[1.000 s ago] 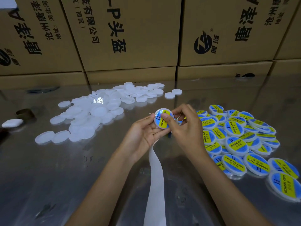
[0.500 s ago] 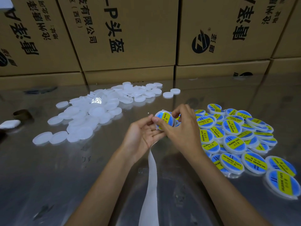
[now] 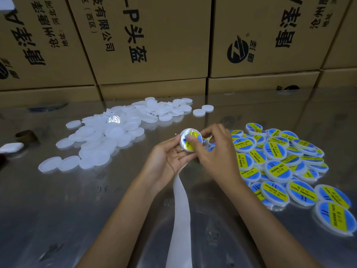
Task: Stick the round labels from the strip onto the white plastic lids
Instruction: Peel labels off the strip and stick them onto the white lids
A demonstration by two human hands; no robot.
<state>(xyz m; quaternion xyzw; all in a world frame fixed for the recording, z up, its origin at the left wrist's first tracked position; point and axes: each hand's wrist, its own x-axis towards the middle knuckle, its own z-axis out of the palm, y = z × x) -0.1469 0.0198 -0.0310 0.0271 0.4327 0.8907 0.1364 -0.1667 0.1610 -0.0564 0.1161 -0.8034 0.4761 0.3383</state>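
Observation:
My left hand [image 3: 170, 157] cradles a white lid [image 3: 194, 133] that carries a blue and yellow round label, with its fingers curled under the rim. My right hand [image 3: 214, 153] grips the same lid from the right, and its thumb presses on the label's face. A white backing strip [image 3: 180, 213] hangs from under my hands toward the near edge. Several bare white lids [image 3: 108, 136] lie heaped to the left. Several labelled lids [image 3: 278, 167] are piled at the right.
Brown cardboard boxes [image 3: 146, 41] form a wall along the back of the shiny metal table [image 3: 77, 209]. A small white case [image 3: 11, 147] and a brown tape roll [image 3: 26, 134] sit at the far left edge.
My right thumb has slid across the label's face, and the lid has tilted a little in my hands. Both hands stay in about the same place.

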